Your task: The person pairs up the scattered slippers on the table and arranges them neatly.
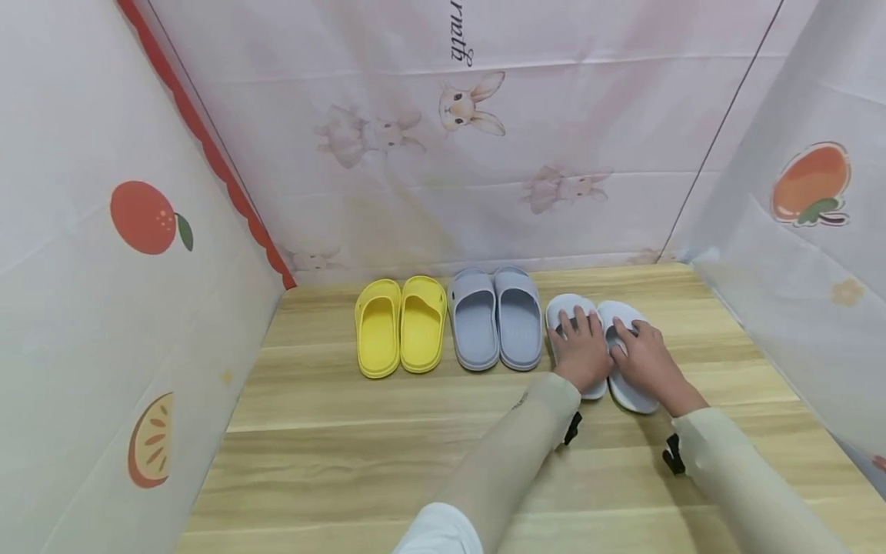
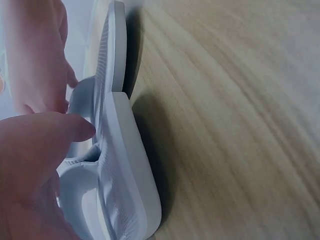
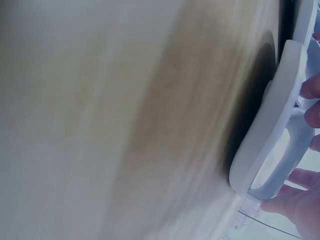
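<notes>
A pair of pale grey-white slippers lies on the wood-patterned surface at the right of the head view, toes toward the back. My left hand [image 1: 583, 355] grips the left pale slipper [image 1: 569, 302] from above, fingers spread across its strap. In the left wrist view its thumb lies along the inner edge. My right hand [image 1: 649, 362] spans the strap of the right pale slipper [image 1: 638, 398], with fingers over the outer side. The two slippers sit side by side, the right one angled with its heel outward. Both hands cover much of the straps.
To the left stand a grey-blue pair of slippers [image 1: 476, 327] and, beyond it, a yellow pair [image 1: 378, 335], all with toes toward the back. A rabbit-printed cloth wall [image 1: 429, 223] rises behind. Fruit-printed side walls [image 1: 208, 308] flank the wooden surface [image 1: 388, 462].
</notes>
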A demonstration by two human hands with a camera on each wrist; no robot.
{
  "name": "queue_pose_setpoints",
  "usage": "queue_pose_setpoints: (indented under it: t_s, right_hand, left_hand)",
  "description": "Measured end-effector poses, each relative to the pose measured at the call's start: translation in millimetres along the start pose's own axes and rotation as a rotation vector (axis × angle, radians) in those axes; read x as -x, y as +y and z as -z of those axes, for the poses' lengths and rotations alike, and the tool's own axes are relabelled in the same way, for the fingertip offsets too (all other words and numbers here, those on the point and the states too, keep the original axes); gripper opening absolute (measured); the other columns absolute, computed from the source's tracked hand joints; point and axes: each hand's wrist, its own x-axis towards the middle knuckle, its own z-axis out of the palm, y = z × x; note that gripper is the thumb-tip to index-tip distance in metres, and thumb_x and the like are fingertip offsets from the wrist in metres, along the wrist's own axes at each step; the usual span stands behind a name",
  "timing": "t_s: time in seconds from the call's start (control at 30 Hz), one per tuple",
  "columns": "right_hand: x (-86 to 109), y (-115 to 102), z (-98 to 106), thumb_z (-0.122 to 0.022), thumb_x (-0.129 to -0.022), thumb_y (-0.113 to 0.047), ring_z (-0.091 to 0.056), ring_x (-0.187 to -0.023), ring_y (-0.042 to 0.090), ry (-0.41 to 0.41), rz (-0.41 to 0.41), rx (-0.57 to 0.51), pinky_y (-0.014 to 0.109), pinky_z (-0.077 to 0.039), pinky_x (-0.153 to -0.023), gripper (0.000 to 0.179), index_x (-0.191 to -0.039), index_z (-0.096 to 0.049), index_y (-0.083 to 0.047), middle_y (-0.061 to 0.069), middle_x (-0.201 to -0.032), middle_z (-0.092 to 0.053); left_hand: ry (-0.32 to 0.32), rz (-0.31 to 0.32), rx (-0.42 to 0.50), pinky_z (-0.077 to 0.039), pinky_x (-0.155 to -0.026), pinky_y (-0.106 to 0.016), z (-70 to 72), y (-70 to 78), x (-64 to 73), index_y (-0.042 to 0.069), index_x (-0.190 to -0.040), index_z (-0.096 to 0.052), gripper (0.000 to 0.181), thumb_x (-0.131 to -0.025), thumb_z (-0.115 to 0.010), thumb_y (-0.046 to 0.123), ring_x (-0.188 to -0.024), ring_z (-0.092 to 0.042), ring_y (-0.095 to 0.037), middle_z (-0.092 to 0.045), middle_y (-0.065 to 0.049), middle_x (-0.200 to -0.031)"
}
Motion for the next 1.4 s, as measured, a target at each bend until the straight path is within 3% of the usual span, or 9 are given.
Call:
queue_pose_setpoints:
  t_s: [0.2,0.37,0.6,0.87,1.2,1.4]
  right_hand:
    - [-7.5,2.8,2.0,-0.041,-0.104,-0.022,-0.034,-0.127,0.064,0.048,0.012,-0.024,0.072,-0.031,-0.104,0.055,-0.15,-0.037,0.008,0.048,-0.141,-0.034]
    - [-13.7,6.2,0.7,-0.042,-0.107,-0.022,-0.041,-0.12,0.061,0.138,0.051,-0.022,0.071,-0.033,-0.1,0.049,-0.144,-0.047,0.01,0.048,-0.133,-0.043]
    - [-23.7,10.1,-3.9,-0.048,-0.105,-0.017,-0.051,-0.104,0.057,0.238,0.112,-0.034,0.068,-0.039,-0.089,0.041,-0.135,-0.057,0.009,0.046,-0.115,-0.053]
    - [-39.8,10.9,-9.0,-0.052,-0.103,-0.017,-0.053,-0.096,0.053,0.219,0.078,-0.048,0.064,-0.042,-0.082,0.039,-0.133,-0.06,0.007,0.042,-0.108,-0.054]
    - [-60.4,15.7,-4.0,-0.061,-0.096,-0.003,-0.055,-0.087,0.046,0.297,0.137,-0.041,0.057,-0.045,-0.075,0.029,-0.121,-0.067,0.009,0.036,-0.093,-0.06]
    - [-71.4,15.2,4.3,-0.062,-0.095,-0.001,-0.056,-0.087,0.046,0.311,0.159,-0.064,0.058,-0.045,-0.077,0.027,-0.119,-0.068,0.01,0.035,-0.089,-0.063]
  left_hand:
    - [0.004,0.001,0.023,-0.029,-0.117,-0.057,5.2,1.0,-0.5,0.02,-0.164,-0.012,0.078,-0.102,-0.038,0.059,-0.155,-0.014,-0.036,-0.013,-0.007,-0.17]
    - [-0.009,0.002,0.044,-0.027,-0.118,-0.058,6.8,3.5,-3.5,0.02,-0.164,-0.009,0.076,-0.103,-0.035,0.057,-0.156,-0.011,-0.037,-0.01,-0.007,-0.17]
    - [-0.045,0.042,0.061,-0.025,-0.118,-0.058,8.1,5.0,-11.0,0.023,-0.164,-0.01,0.08,-0.1,-0.042,0.059,-0.156,-0.01,-0.036,-0.009,-0.005,-0.17]
    - [-0.084,0.075,0.062,-0.025,-0.119,-0.057,11.3,1.6,-15.8,0.024,-0.164,-0.01,0.084,-0.097,-0.047,0.06,-0.156,-0.01,-0.035,-0.008,-0.004,-0.17]
    - [-0.1,0.095,0.078,-0.024,-0.121,-0.054,21.6,0.1,-22.5,0.026,-0.163,-0.009,0.083,-0.098,-0.05,0.058,-0.157,-0.009,-0.031,-0.007,-0.001,-0.17]
    - [-0.085,0.093,0.115,-0.025,-0.12,-0.055,25.6,-2.4,-30.3,0.023,-0.163,-0.012,0.082,-0.098,-0.05,0.054,-0.156,-0.01,-0.032,-0.009,-0.003,-0.17]
